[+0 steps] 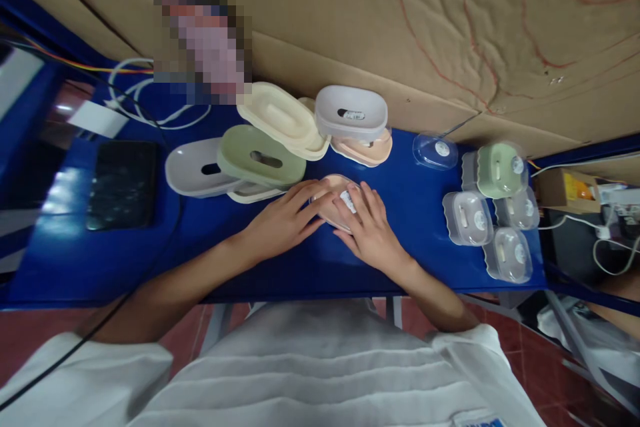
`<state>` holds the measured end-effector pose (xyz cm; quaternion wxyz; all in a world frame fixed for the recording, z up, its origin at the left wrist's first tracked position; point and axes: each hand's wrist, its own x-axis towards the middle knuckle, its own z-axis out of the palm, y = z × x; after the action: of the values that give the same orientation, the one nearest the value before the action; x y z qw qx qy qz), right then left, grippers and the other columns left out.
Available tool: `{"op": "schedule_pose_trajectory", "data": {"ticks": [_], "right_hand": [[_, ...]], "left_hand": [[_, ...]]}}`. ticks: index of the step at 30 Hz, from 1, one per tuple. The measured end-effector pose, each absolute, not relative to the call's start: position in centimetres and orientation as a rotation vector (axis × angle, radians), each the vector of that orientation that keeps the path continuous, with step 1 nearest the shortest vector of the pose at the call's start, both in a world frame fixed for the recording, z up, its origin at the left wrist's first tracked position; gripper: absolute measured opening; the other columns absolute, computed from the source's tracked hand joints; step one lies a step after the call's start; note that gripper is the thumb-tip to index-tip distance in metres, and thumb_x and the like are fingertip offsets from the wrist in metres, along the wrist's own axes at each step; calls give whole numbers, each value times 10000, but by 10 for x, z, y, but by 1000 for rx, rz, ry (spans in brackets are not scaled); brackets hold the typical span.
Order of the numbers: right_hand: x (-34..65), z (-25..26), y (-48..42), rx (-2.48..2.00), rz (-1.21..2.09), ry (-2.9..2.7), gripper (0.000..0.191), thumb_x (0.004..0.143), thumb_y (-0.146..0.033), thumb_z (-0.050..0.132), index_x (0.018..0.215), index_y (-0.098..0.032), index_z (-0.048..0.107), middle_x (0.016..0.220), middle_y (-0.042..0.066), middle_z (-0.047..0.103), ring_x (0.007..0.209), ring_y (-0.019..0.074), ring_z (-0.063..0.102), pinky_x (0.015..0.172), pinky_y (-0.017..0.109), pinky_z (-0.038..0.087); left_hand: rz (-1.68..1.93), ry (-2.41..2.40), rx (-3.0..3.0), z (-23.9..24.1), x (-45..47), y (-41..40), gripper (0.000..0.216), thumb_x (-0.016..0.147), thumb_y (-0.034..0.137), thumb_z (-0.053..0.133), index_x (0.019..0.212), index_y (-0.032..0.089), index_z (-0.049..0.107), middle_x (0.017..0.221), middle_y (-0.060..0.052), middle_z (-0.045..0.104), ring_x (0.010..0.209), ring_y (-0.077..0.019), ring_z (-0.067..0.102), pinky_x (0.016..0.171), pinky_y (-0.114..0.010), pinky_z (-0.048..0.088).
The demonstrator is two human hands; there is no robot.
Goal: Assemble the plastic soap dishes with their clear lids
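On the blue table's near middle lies a small peach oval box (331,213) with a clear cover and a white printed sticker. My left hand (285,217) holds its left end, with the fingers reaching over the top and the thumb at the near side. From the right, my right hand (367,227) grips it, fingers spread across the cover beside the sticker and thumb at the near edge. Much of the box is hidden under my fingers. Just beyond it sits a lilac oval piece (353,103) with a slot, on top of a peach oval piece (367,152).
Left of my hands, a green slotted oval piece (263,155), a lilac one (195,170) and cream ones (277,113) overlap. Several clear-covered boxes (470,219) stand at right, near a loose clear cover (435,151). A black tablet-like slab (123,185) and a white cable (143,90) lie left.
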<state>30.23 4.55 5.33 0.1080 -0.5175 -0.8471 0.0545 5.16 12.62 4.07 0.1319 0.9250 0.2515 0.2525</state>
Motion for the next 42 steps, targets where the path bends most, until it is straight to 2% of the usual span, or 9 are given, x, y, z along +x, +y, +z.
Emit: {"op": "schedule_pose_trajectory", "data": {"ticks": [6,11,15,19,28,32,35,39,42], "right_hand": [[361,50,76,-1580,228,-2119,596,1176,-475,383,1729,-254,385,1738,147,484,1644,291,426,1325,565,413],[413,26,104,-2225,-78,-1754,744,1136,-569,392,1743,-144,324,1818,229,301,1710,412,226,1315,758,259],[415,32,101,-2229,-93,-1740,669,1118,-597,458,1606,-149,557,1630,231,576,1529,435,501,1251,745,354],[401,55,87,-1837,199,-1866,475,1153,-552,452,1366,-249,747,1301,127,789,1254,319,718,1155,570,522],[388,60,77,-1502,667,-1907,659,1147,-674,394,1699,-320,463,1759,101,462,1671,294,383,1372,580,342],[367,77,67,-1185,728,-2082,1019,930,-811,719,1763,-378,321,1838,78,319,1701,358,312,1372,590,358],[356,84,62,-1148,652,-2131,1008,868,-633,904,1707,-393,399,1788,106,410,1628,364,452,1302,592,465],[381,81,67,-1278,384,-1959,866,839,-547,949,1571,-348,533,1641,125,566,1543,373,546,1271,620,480],[420,67,77,-1523,98,-1667,855,869,-550,912,1572,-289,501,1580,138,579,1495,359,571,1270,629,458]], "left_hand": [[704,784,2761,47,49,125,558,1081,277,684,1602,173,514,1457,-226,659,1381,-388,672,1126,-552,625],[659,674,2723,46,49,117,394,1035,312,750,1372,136,648,1646,-277,497,1598,-438,470,1243,-599,536],[550,662,2601,38,50,113,472,988,295,803,1389,116,626,1757,-304,336,1613,-439,455,1263,-574,518],[501,671,2497,31,51,114,563,934,253,853,1434,164,612,1672,-245,482,1532,-396,560,1257,-541,529],[795,598,2274,39,54,113,631,875,245,883,1417,227,562,1562,-178,558,1473,-343,602,1232,-483,550],[998,579,2172,37,55,117,657,878,268,891,1413,239,510,1542,-187,560,1477,-339,598,1233,-521,537],[1049,580,2120,37,56,117,709,907,265,879,1483,238,467,1608,-219,524,1547,-354,543,1266,-575,502],[1032,637,2156,39,58,113,791,1002,267,802,1650,249,348,1793,-263,300,1675,-375,374,1305,-632,446],[930,598,2405,40,58,111,675,1052,229,722,1649,224,408,1785,-272,319,1661,-393,396,1279,-609,488]]}}
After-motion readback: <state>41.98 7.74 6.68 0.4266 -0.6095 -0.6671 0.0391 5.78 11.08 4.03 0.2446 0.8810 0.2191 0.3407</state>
